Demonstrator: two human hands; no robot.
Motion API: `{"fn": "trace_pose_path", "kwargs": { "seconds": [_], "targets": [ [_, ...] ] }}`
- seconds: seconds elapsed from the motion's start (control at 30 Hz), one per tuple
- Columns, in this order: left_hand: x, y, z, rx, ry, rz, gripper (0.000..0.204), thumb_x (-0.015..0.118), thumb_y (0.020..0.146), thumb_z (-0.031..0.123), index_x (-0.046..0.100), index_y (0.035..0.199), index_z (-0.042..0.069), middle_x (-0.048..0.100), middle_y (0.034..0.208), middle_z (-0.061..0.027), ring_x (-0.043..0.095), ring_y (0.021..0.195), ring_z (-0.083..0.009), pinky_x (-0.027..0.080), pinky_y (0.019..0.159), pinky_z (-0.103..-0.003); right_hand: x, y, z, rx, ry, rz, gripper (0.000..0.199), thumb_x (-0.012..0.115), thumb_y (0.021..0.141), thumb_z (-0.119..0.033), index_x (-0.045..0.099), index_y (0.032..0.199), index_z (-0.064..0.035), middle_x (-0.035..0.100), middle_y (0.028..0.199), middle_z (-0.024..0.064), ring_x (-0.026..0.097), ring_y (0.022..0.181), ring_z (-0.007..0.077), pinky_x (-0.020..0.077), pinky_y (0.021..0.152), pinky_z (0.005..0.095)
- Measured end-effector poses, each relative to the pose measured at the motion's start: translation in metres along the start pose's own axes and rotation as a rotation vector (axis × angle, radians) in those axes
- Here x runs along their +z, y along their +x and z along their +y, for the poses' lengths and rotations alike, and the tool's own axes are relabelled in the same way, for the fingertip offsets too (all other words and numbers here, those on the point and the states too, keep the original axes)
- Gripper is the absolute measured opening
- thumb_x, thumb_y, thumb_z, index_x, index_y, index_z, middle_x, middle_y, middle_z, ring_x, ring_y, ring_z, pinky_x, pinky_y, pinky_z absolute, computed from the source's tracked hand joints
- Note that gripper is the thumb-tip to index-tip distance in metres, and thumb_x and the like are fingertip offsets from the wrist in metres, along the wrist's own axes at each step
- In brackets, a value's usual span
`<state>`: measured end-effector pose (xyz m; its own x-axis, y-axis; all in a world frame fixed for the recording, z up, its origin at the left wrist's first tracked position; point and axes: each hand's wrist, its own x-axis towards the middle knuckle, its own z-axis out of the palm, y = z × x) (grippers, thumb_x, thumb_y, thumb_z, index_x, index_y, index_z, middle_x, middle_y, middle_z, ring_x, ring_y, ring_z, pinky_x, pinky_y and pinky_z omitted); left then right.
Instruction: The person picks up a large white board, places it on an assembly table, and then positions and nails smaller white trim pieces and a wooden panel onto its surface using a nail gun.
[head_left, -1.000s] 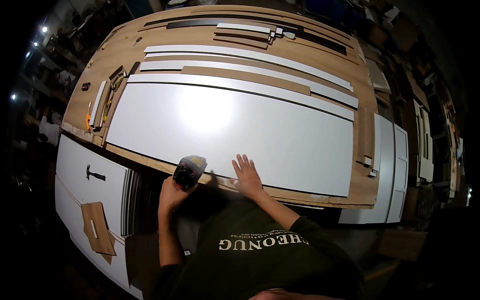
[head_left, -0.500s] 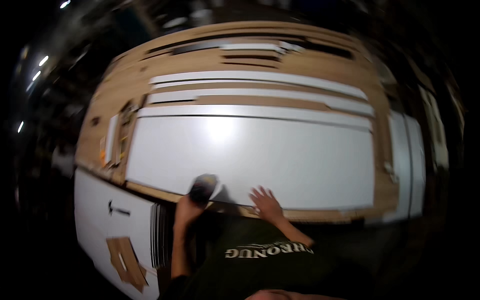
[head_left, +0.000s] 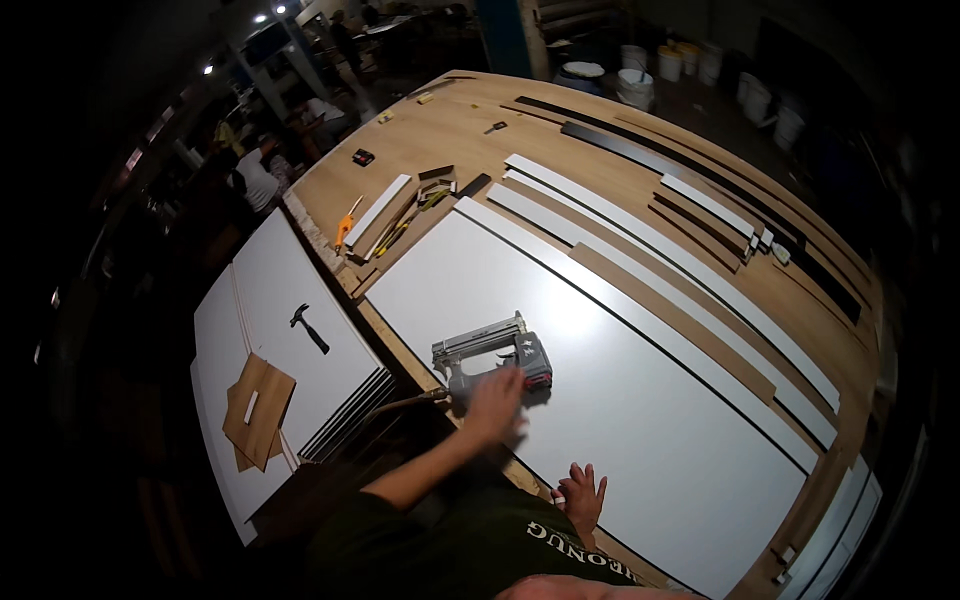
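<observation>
Nail gun now lies on its side on the large white panel, toward the near left; earlier the left hand held it upright at the near edge. That hand, blurred, is at the tool's near side, and whether its fingers close on it cannot be told. The right hand, empty, has its fingers apart at the near edge. The hammer still rests on white boards at left; far buckets now show clearly.
</observation>
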<state>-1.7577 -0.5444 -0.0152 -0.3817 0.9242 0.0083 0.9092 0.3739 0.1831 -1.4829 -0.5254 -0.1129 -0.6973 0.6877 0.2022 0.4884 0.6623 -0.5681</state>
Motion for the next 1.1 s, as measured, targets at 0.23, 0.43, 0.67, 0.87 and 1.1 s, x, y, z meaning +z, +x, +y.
{"fn": "trace_pose_path", "kwargs": {
  "seconds": [0.23, 0.43, 0.67, 0.87, 1.1],
  "targets": [
    [0.028, -0.028, 0.015, 0.612, -0.096, -0.301, 0.084, 0.070, 0.073, 0.049, 0.034, 0.144, 0.023, 0.030, 0.149, -0.0175, 0.029, 0.136, -0.0403, 0.026, 0.107, -0.057, -0.021, 0.014, -0.016, 0.011, 0.035, -0.022, 0.029, 0.070, 0.072, -0.016, 0.058, 0.099, -0.0168, 0.053, 0.130, 0.0055, 0.043, 0.129, 0.0308, 0.0266, 0.105, 0.0606],
    [0.069, -0.022, 0.004, 0.659, -0.124, -0.211, 0.068, 0.062, 0.075, 0.061, 0.053, 0.132, 0.027, 0.037, 0.146, -0.0164, 0.029, 0.137, -0.0384, 0.019, 0.108, -0.061, -0.066, 0.056, 0.017, 0.079, 0.215, -0.154, 0.038, 0.069, 0.078, -0.027, 0.057, 0.111, -0.0124, 0.050, 0.133, 0.0074, 0.042, 0.129, 0.0295, 0.0279, 0.108, 0.0505],
    [0.063, -0.016, 0.008, 0.644, -0.125, -0.158, 0.066, 0.059, 0.075, 0.065, 0.056, 0.129, 0.028, 0.036, 0.147, -0.0146, 0.028, 0.138, -0.0359, 0.015, 0.110, -0.059, -0.204, 0.159, 0.187, 0.590, -0.471, 0.450, 0.075, 0.069, 0.077, -0.050, 0.042, 0.130, -0.0055, 0.046, 0.135, 0.0144, 0.034, 0.133, 0.0310, 0.0219, 0.111, 0.0517],
    [0.065, -0.020, 0.001, 0.656, -0.085, -0.126, 0.062, 0.054, 0.078, 0.067, 0.058, 0.128, 0.030, 0.036, 0.147, -0.0126, 0.025, 0.140, -0.0342, 0.011, 0.113, -0.055, -0.246, 0.173, 0.264, 0.684, -0.532, 0.152, 0.056, 0.066, 0.080, -0.049, 0.059, 0.113, -0.0050, 0.055, 0.119, 0.0144, 0.044, 0.122, 0.0293, 0.0183, 0.110, 0.0543],
    [0.061, -0.018, 0.006, 0.624, -0.147, -0.166, 0.059, 0.053, 0.080, 0.065, 0.059, 0.127, 0.031, 0.038, 0.146, -0.0116, 0.029, 0.138, -0.0341, 0.012, 0.113, -0.056, -0.231, 0.166, 0.316, 0.380, -0.404, 0.486, 0.014, 0.068, 0.080, -0.017, 0.062, 0.077, -0.0050, 0.061, 0.082, 0.0105, 0.054, 0.081, 0.0315, 0.0414, 0.075, 0.0424]
  ]
}}
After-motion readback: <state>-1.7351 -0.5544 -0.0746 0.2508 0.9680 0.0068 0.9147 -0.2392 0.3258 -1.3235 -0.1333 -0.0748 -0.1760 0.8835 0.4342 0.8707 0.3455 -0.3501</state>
